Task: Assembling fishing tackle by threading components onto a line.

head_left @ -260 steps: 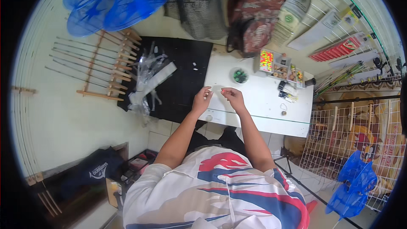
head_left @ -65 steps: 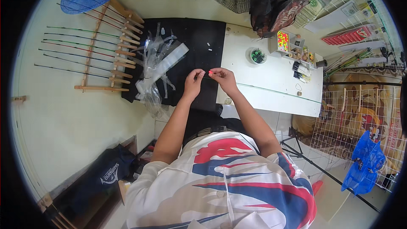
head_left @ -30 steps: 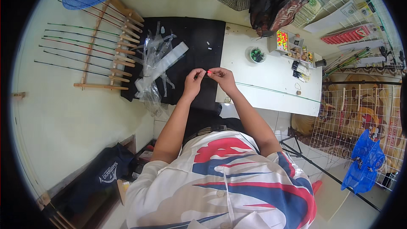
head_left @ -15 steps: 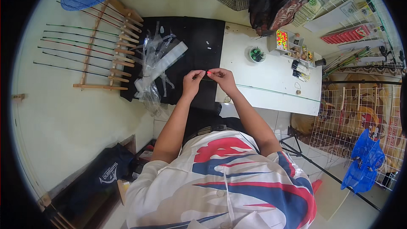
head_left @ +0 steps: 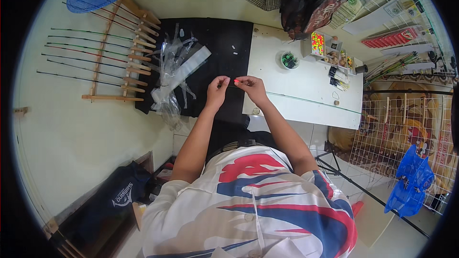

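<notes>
A white tabletop (head_left: pixel 267 50) is running in front of the standing person, with a black cloth (head_left: pixel 217 43) covering its left part. Crumpled clear plastic (head_left: pixel 173 74) is lying toward the cloth's left edge, and a compartment tray (head_left: pixel 314 57) is sitting near the tabletop's far right corner. By the near edge, the left hand (head_left: pixel 218 91) is holding thumb and forefinger close together; whether that grip is pinching anything thin, one cannot tell. The right hand (head_left: pixel 255 89) is facing it, its grip pinching a small red piece (head_left: pixel 236 81) just beside the cloth's right border. Working well here is probably depending on steadying both wrists, pressing lightly, leaving the red end uncovered for sighting, and staying above the cloth, where a dropped piece is likely rolling less.
</notes>
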### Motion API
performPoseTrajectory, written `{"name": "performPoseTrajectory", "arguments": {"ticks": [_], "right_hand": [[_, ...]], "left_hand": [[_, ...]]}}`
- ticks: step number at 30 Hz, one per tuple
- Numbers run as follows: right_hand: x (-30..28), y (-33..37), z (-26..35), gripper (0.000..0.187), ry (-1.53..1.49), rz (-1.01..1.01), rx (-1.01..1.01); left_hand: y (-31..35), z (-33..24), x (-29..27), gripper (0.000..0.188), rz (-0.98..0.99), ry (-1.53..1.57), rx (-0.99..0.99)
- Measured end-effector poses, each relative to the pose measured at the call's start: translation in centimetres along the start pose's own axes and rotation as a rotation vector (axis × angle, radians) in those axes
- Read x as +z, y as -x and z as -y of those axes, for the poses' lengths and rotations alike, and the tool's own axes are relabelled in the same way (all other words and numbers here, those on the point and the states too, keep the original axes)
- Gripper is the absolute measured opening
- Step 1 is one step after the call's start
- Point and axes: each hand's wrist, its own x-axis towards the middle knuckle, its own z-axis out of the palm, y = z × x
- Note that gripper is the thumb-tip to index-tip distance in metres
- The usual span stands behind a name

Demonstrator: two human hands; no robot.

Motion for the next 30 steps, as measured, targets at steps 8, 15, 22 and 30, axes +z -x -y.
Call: {"name": "performPoseTrajectory", "arguments": {"ticks": [8, 15, 22, 30], "right_hand": [[0.0, -0.3, -0.3, 0.019, -0.052, -0.037, -0.027], [0.0, -0.1, 0.8, 0.018, 0.001, -0.042, 0.039], [0.0, -0.2, 0.5, 0.019, 0.035, -0.065, 0.050], [0.1, -0.1, 0.6, 0.018, 0.019, -0.046, 0.041]], "left_hand": [[0.2, -0.6, 0.3, 0.024, 0.032, -0.050, 0.008], [0.2, -0.3, 0.0, 0.025, 0.061, -0.014, -0.003], [0.3, -0.9, 0.0, 0.027, 0.064, -0.027, -0.015], [0.1, -0.6, -0.1, 0.029, 0.072, -0.011, 0.000]]}}
